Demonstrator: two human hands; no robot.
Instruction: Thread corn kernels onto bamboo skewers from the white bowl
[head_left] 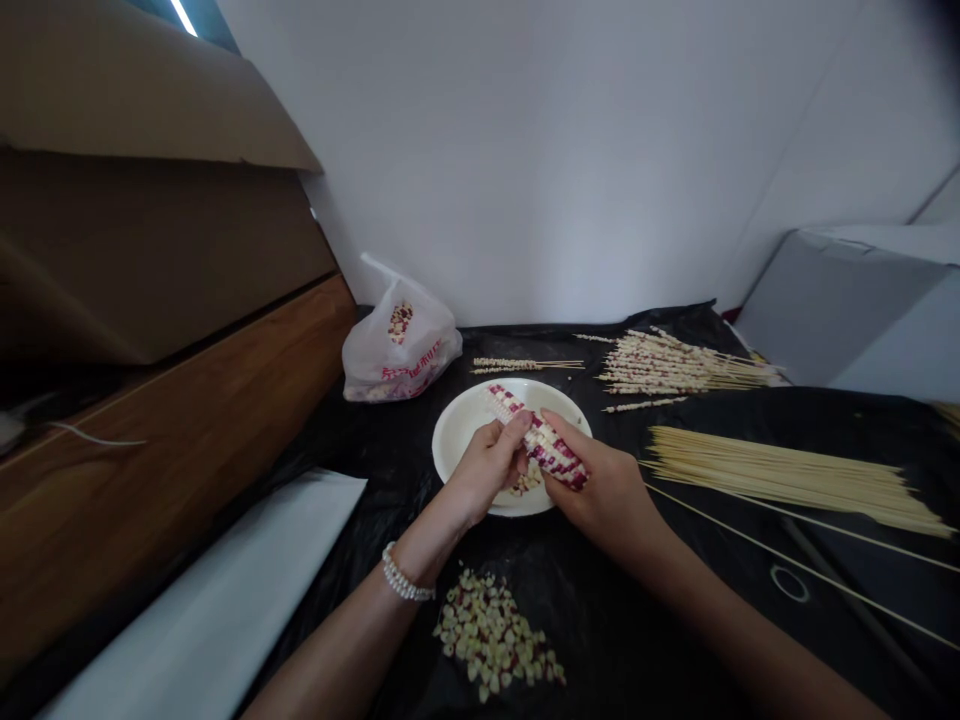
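Over a white bowl (454, 425), both my hands grip one ear of corn (553, 452) with mixed purple and cream kernels. My left hand (491, 465), with a pearl bracelet at the wrist, is closed on the middle of the ear, thumb on the kernels. Wrapped around the lower right end is my right hand (596, 480). Toward its upper left end the cob looks partly bare. Some loose kernels (527, 480) lie in the bowl beneath the ear. On the black sheet nearer to me is a pile of loose kernels (495, 635).
Behind the bowl stands a plastic bag (405, 345) holding kernels. Skewers threaded with kernels (660, 362) lie at the back right, a smaller group (506, 364) behind the bowl. Bare sticks (787, 475) lie to the right. Cardboard boxes (150, 230) stand left, a white box (847, 300) right.
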